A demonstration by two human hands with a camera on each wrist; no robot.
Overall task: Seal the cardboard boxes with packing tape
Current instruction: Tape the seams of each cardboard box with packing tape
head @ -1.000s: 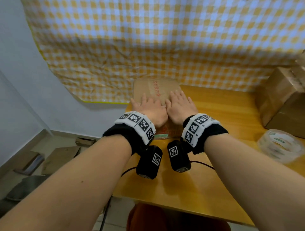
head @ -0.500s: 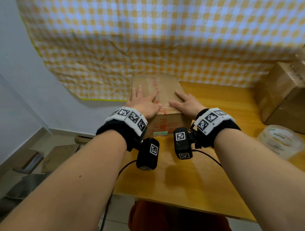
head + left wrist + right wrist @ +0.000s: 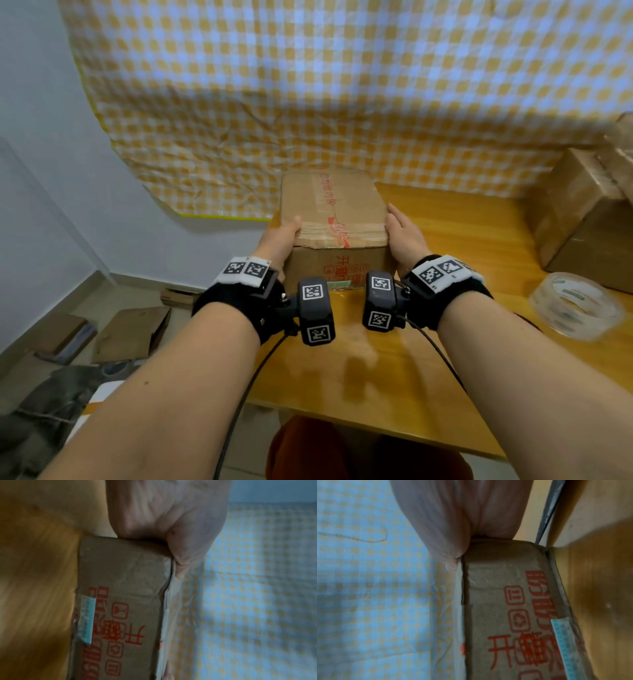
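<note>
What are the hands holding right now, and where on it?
The cardboard box, by its two sides near the front: left hand on its left side, right hand on its right.

Bare wooden table (image 3: 394,387) lies open between the near edge and the cardboard box (image 3: 334,209). The checked cloth (image 3: 342,102) closes off the back; stacked boxes (image 3: 582,212) and a tape roll (image 3: 577,305) occupy the right side.

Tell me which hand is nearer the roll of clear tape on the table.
Right. The right hand presses the right side of the cardboard box, on the side toward the tape roll. The left hand holds the box's opposite side, farther from it.
</note>
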